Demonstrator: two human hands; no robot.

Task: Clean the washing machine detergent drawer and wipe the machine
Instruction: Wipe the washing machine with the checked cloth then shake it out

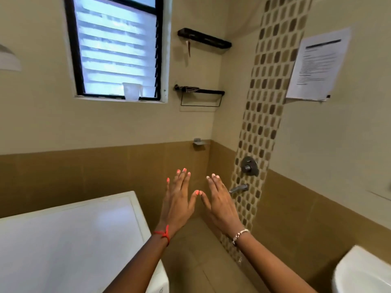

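The white washing machine (69, 240) fills the lower left, with only its flat top and a bit of its front corner in view. The detergent drawer is not visible. My left hand (178, 199) is held out in the air to the right of the machine, fingers straight and spread, holding nothing. My right hand (220, 199) is stretched out beside it, palm down and fingers straight, also empty. The thumbs nearly meet. Neither hand touches the machine.
A white sink (364, 273) sits at the lower right. A wall tap (239, 188) and mixer knob (249, 166) stand on the mosaic strip ahead. Black wall shelves (203, 39) and a window (118, 47) with cups on its sill are higher up. A paper notice (317, 64) hangs right.
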